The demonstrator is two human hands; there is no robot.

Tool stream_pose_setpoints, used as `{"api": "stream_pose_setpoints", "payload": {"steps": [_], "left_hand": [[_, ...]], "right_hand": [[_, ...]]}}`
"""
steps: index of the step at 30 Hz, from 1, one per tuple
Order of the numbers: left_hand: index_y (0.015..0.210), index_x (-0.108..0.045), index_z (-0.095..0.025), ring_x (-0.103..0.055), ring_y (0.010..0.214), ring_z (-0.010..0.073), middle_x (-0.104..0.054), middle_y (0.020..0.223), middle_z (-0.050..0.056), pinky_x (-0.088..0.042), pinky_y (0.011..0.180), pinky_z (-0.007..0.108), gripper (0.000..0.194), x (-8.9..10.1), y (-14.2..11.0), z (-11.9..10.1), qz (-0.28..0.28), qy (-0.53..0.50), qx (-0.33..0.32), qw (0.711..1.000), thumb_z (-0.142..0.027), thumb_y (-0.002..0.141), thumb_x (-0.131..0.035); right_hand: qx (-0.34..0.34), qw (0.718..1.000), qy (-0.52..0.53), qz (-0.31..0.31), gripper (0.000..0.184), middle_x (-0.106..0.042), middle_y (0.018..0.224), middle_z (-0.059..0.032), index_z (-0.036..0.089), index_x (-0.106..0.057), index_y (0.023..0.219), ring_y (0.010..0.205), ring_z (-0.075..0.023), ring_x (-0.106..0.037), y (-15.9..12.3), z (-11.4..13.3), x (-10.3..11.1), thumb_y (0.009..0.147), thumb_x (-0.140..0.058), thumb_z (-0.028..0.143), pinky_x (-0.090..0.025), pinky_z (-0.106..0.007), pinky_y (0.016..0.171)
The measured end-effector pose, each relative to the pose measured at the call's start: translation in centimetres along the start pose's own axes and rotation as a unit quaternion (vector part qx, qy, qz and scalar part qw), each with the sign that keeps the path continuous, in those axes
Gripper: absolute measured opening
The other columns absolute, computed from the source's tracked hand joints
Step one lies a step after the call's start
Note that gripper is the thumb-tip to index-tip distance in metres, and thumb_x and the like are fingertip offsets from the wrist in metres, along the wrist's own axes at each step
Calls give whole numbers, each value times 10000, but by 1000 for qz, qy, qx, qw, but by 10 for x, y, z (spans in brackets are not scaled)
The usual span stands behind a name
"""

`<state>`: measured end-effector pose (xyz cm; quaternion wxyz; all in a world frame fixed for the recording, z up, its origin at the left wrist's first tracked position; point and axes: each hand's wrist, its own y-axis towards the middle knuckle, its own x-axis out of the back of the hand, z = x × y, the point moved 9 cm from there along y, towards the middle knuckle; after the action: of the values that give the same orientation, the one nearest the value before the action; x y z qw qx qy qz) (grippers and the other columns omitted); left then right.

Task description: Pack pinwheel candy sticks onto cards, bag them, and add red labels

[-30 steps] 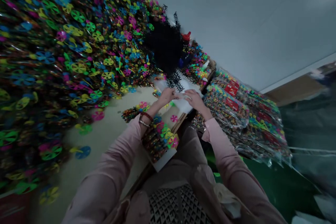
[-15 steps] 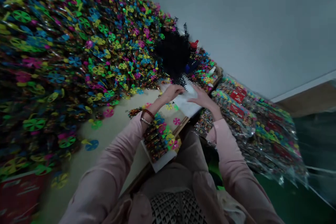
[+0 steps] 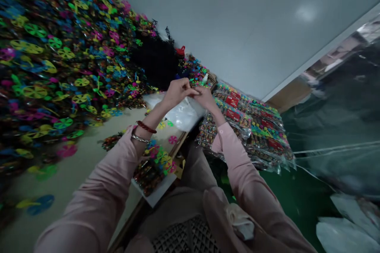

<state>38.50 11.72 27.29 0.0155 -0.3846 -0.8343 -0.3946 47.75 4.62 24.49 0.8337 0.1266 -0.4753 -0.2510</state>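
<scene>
My left hand (image 3: 177, 91) and my right hand (image 3: 203, 96) meet above a stack of clear plastic bags (image 3: 181, 116) at the table's edge. The fingers of both are pinched together, almost touching. Whatever lies between the fingertips is too small or hidden to make out. Below my left forearm sits a white box (image 3: 162, 190) filled with rows of bead-filled tubes (image 3: 147, 174) topped by bright plastic pinwheels (image 3: 164, 158). Just beyond my hands is a heap of small black plastic pieces (image 3: 157, 59).
A large mound of pinwheel-topped tubes (image 3: 65, 55) covers the table's left and back. Bagged packs with red labels (image 3: 233, 114) are stacked at the right. A loose blue pinwheel (image 3: 41, 204) lies on the tabletop (image 3: 74, 170). White bags (image 3: 344, 233) lie on the green floor.
My hands have come together; the right was spread on the plastic bags and is now pinched beside the left. The view has swung to the right.
</scene>
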Motion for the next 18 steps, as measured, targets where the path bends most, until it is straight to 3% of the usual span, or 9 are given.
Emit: {"api": "stream_pose_setpoints", "payload": {"steps": [3, 7, 13, 18], "left_hand": [[580, -501, -168, -375, 554, 86, -467, 560, -42, -336, 554, 251, 313, 11, -2, 5, -20, -36, 41, 998, -325, 747, -714], [697, -612, -135, -491, 600, 108, -597, 641, -11, -381, 595, 249, 119, 33, 1, 21, 18, -66, 73, 995, -220, 737, -685], [635, -578, -134, -491, 555, 103, -572, 558, -11, -350, 576, 230, 184, 91, 0, 36, -86, -13, 84, 993, -221, 789, -629], [612, -492, -163, -478, 561, 98, -514, 541, -26, -349, 571, 222, 304, 93, -3, 32, -115, -31, 70, 990, -293, 882, -547]], "right_hand": [[-10, 998, 63, 7, 288, -508, 606, 28, 163, -623, 664, 621, -126, -463, 0, -1, 4, 838, -547, 378, -351, -239, 613], [12, 995, 92, 31, 222, -606, 696, 21, 171, -662, 753, 680, -129, -518, 6, -2, 17, 806, -586, 373, -372, -232, 644], [-46, 993, 87, -63, 260, -638, 670, -2, 178, -630, 683, 635, -135, -542, 12, -25, 43, 791, -592, 411, -425, -248, 624], [-47, 983, 58, -165, 406, -575, 570, 10, 196, -553, 598, 572, -132, -528, 17, -28, 54, 854, -509, 509, -436, -255, 593]]}}
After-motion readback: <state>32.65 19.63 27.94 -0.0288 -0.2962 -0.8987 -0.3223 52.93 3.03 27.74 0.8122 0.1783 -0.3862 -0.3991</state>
